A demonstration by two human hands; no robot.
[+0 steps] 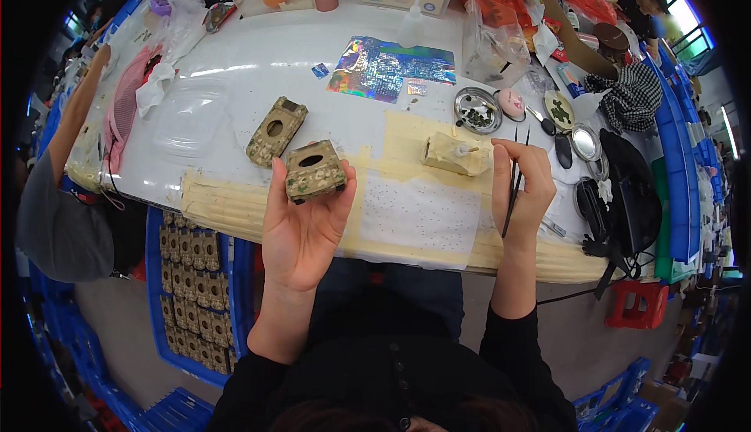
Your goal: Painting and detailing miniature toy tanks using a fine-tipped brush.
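Cradles camouflage hull (316, 178) in cupped left hand (301, 236), likely for steadiness, and pinches tweezers (512, 199) in right hand (533, 189), likely for precision.

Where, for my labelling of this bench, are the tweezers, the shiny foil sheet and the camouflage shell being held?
Tweezers (512, 197): head view, on the dark shaft.
Foil sheet (383, 66): head view, middle of its surface.
Camouflage shell (314, 182): head view, wall below its round opening.

Hull (314, 183) in left fingers (349, 185), tweezers (512, 197) in right fingers (527, 160), dish (458, 108) (holding bits (475, 117)) behind block (446, 155)
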